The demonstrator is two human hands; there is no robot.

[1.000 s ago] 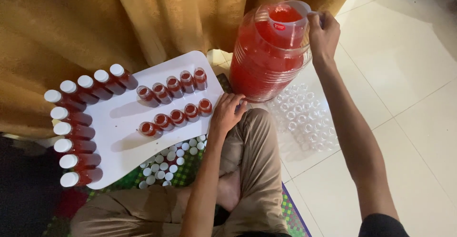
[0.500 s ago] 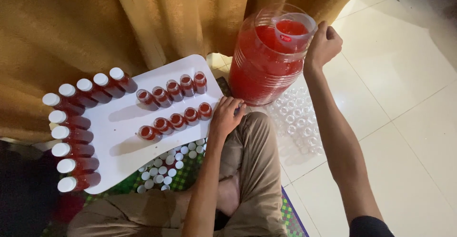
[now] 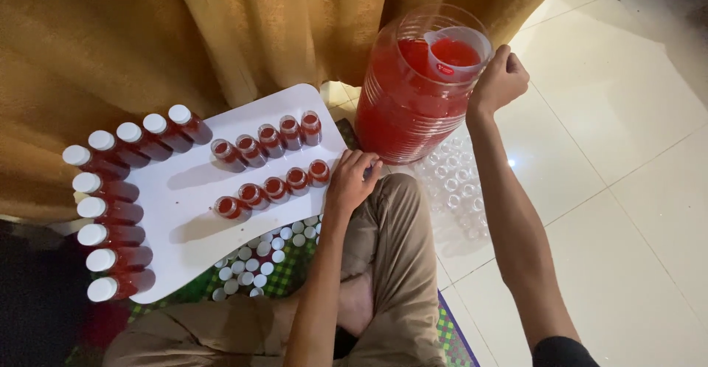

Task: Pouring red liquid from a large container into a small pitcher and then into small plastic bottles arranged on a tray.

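A: What sits at the top centre of the frame?

B: A large clear ribbed jar (image 3: 413, 94) full of red liquid, standing on the pale tiled floor (image 3: 627, 153) in front of a mustard curtain (image 3: 221, 35). A small clear measuring cup (image 3: 456, 51) with a little red label rests in its mouth, holding red liquid too.

A: And the person's hands?

B: The right hand (image 3: 500, 81), upper right of centre, has its fingers curled shut around the cup's handle. The left hand (image 3: 351, 181), at centre, rests at the right edge of a white board (image 3: 192, 212); its fingers are bent, and whether they hold anything cannot be told.

A: What is on the board?

B: Two rows of open small bottles (image 3: 273, 162) filled red in the middle, and capped bottles (image 3: 110, 212) with white lids along its left and upper-left edge. Loose white caps (image 3: 254, 256) lie below the board. Empty clear bottles (image 3: 457, 182) cluster on the floor beneath the jar.
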